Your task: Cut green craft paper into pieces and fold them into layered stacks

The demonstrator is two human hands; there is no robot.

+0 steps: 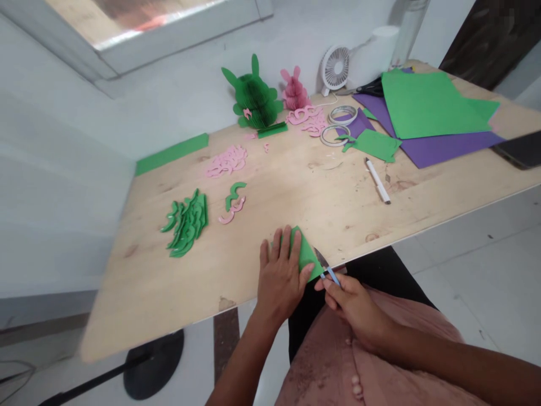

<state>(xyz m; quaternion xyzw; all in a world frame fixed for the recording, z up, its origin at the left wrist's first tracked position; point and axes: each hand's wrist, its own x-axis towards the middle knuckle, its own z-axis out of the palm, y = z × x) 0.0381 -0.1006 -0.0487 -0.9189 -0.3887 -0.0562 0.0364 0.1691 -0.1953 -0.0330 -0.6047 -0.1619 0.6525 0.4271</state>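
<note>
My left hand lies flat with its fingers stretched out, pressing a piece of green paper onto the table near its front edge. Part of that paper is hidden under the hand. My right hand is closed around the light-blue handles of a pair of scissors. Their dark blades point away from me, just right of the paper; I cannot tell whether they touch it. Left of my left hand lie a pile of green curved paper cutouts and a few loose green and pink cutouts.
Pink cutouts lie on the wooden table. Farther back stand a green paper rabbit, a pink paper rabbit and a small white fan. To the right are tape rolls, a marker, green sheets and a phone.
</note>
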